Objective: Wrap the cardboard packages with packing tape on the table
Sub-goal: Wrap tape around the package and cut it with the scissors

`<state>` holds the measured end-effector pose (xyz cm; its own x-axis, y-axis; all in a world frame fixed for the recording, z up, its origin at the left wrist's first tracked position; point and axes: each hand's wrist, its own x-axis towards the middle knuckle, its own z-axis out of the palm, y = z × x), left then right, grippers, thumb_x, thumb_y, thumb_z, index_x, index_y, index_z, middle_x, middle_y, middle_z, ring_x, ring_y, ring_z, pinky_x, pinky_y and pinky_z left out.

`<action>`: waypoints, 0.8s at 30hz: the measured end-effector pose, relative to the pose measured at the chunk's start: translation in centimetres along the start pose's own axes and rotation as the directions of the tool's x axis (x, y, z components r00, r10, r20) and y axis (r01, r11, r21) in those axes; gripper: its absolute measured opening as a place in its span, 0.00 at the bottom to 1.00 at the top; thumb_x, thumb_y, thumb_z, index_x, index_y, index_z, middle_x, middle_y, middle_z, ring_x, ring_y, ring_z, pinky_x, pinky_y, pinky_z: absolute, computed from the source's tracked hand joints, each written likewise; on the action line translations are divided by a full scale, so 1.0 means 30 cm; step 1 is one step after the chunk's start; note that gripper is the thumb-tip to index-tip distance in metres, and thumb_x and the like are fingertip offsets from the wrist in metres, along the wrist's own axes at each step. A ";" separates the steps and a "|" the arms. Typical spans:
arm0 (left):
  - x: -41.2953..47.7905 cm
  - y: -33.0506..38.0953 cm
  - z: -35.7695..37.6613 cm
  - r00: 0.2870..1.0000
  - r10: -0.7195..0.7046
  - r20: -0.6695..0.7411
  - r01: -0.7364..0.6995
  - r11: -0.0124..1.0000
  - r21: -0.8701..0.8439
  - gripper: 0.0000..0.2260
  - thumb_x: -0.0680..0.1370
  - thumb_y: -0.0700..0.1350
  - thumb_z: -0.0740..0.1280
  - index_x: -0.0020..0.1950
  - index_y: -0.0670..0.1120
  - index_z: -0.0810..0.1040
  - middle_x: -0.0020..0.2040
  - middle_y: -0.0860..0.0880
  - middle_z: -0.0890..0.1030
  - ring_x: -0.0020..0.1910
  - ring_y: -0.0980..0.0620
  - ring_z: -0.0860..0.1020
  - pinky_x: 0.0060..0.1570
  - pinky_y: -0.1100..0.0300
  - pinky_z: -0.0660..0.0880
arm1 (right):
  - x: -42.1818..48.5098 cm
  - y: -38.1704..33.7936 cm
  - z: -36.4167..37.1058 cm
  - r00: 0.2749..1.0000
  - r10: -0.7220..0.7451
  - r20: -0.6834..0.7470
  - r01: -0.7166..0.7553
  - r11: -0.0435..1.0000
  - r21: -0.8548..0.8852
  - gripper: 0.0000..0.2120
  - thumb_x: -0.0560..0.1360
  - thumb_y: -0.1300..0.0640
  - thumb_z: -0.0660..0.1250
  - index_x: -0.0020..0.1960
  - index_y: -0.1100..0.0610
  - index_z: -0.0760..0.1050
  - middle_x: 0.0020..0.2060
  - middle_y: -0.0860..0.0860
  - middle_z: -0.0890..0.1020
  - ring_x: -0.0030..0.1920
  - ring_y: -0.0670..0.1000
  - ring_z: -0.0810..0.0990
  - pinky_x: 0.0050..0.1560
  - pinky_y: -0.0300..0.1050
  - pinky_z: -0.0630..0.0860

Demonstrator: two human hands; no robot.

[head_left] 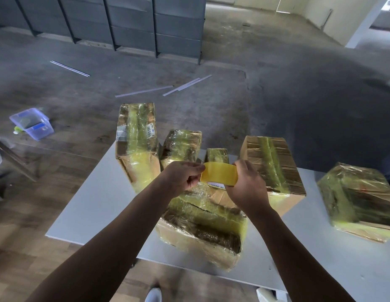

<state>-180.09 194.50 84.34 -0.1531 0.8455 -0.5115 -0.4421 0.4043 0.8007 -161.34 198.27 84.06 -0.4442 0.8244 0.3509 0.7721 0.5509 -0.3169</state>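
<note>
A yellow roll of packing tape (219, 175) is held up between both hands above the table. My right hand (247, 185) grips the roll from its right side. My left hand (183, 176) pinches the roll's left edge with thumb and fingers. Directly below the hands lies a cardboard package (202, 227) covered in yellowish tape, at the table's near edge. More taped packages stand behind it: a tall one (136, 142) at the left, two small ones (182, 147) (217, 155) in the middle, and a wide one (274, 166) at the right.
The white table (96, 203) stands on a wooden and concrete floor. Another taped package (361, 201) sits at the table's far right. A clear plastic bin (31, 123) lies on the floor at left, metal strips (144, 91) beyond the table, grey shelving (133, 22) at the back.
</note>
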 end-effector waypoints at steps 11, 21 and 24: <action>-0.024 -0.029 -0.023 0.989 0.112 -0.099 -0.081 0.958 0.274 0.08 0.76 0.31 0.67 0.37 0.38 0.76 0.29 0.46 0.71 0.26 0.54 0.69 0.26 0.63 0.67 | -0.027 -0.017 -0.002 0.991 -0.065 0.119 0.076 0.993 -0.089 0.15 0.69 0.52 0.72 0.50 0.57 0.71 0.43 0.52 0.79 0.43 0.55 0.80 0.39 0.45 0.72; -0.033 -0.058 -0.088 0.995 0.060 -0.074 -0.041 0.971 0.237 0.08 0.75 0.38 0.71 0.38 0.35 0.78 0.32 0.44 0.72 0.29 0.51 0.67 0.31 0.59 0.65 | -0.065 0.021 0.007 0.942 -0.080 0.326 -0.068 0.906 0.419 0.27 0.68 0.56 0.75 0.60 0.43 0.65 0.50 0.38 0.71 0.48 0.41 0.74 0.43 0.37 0.71; -0.030 -0.069 -0.093 0.988 0.064 -0.142 -0.033 0.978 0.207 0.04 0.75 0.35 0.70 0.41 0.37 0.79 0.31 0.44 0.74 0.29 0.53 0.70 0.29 0.62 0.68 | -0.078 0.005 0.022 0.959 -0.062 0.276 -0.105 0.828 0.551 0.28 0.68 0.57 0.77 0.57 0.39 0.66 0.52 0.33 0.71 0.53 0.34 0.73 0.46 0.33 0.73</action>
<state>-181.52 191.94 82.27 -0.3054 0.8113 -0.4985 -0.2443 0.4393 0.8645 -160.48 196.51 82.59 -0.5993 0.7925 0.1129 0.4356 0.4412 -0.7846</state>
